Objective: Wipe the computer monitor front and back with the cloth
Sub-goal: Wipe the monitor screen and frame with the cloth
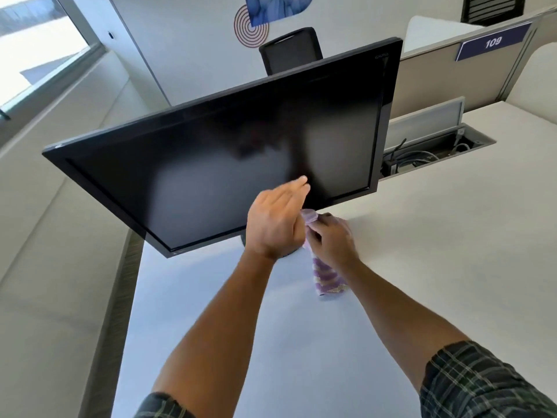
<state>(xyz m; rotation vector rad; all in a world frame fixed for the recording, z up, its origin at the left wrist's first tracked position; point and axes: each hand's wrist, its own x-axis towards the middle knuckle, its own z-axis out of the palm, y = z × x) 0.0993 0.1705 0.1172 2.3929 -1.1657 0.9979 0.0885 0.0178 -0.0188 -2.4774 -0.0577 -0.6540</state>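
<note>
A black flat-panel computer monitor (229, 164) stands on a pale counter (422, 251), its screen dark and switched off, with a matte surface that shows soft grey reflections and a darker smudgy patch near the upper middle. Its frame is a thin glossy black bezel, and because the camera is tilted the whole panel appears slanted, its left corner hanging past the counter edge in the view. The round base of its stand is mostly hidden behind the left hand (275, 220), which is raised in front of the lower right part of the screen with fingers straight and close together, their tips (301, 182) at or just off the glass; whether they touch it cannot be told. Just beside it, the right hand (330, 236) has its fingers curled around a purple and white patterned cloth (328, 277), a bunched end poking out above the hand and the rest trailing down onto the counter below the wrist. Both forearms are bare, with dark plaid sleeves (482, 384) at the bottom of the frame. Behind the monitor stands a black mesh office chair (291, 49), and to the right an open cable tray (434, 155) in the counter shows wires, with a divider panel above bearing a sign reading 109 (493, 42).
</note>
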